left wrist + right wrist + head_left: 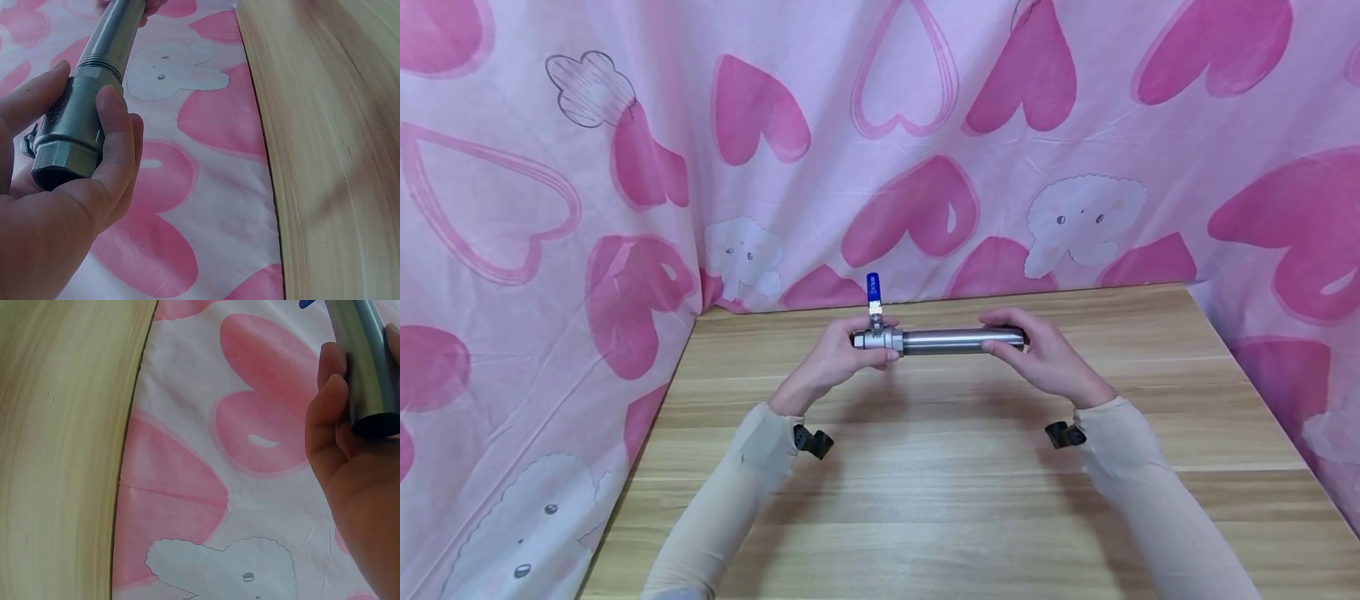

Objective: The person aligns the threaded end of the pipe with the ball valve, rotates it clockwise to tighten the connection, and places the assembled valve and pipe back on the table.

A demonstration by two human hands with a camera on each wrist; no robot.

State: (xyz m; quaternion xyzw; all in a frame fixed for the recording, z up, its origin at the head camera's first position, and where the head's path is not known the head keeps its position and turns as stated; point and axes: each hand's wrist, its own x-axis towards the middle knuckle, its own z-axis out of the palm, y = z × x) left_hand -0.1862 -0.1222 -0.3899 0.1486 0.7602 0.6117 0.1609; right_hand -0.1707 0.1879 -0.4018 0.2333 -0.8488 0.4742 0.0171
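A ball valve (880, 339) with a blue lever handle (873, 288) is joined to a straight steel pipe (943, 342), both held level above the table. My left hand (841, 354) grips the valve body, thumb on one side and fingers on the other; the lever points away from me. Around the pipe's far right end curls my right hand (1047, 354). In the left wrist view, threads (103, 62) show where the pipe enters the valve (72, 128). The pipe's open end (377, 423) faces back toward the palm in the right wrist view.
Below the hands lies a wood-grain table (925, 500). A pink curtain (820, 208) printed with hearts and white cartoon animals hangs behind it and along both sides. Each sleeve carries a small black wrist camera, one at the left cuff (814, 442), one at the right (1064, 434).
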